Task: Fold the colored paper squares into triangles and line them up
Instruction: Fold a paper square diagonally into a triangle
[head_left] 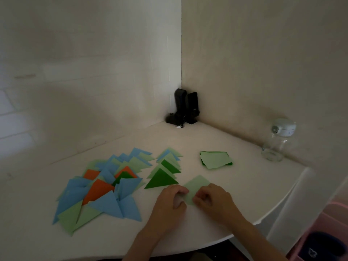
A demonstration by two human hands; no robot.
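Hands (190, 199) pinch light-green paper (196, 185)

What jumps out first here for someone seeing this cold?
The big overlapping spread of folded triangles in blue, orange and green, on the left of the white table. Next, near the front edge, the left hand and right hand pinch a pale green sheet in their fingers, with a dark green triangle just beyond the left hand. Farther back on the right lie a stack of green squares and a clear jar.
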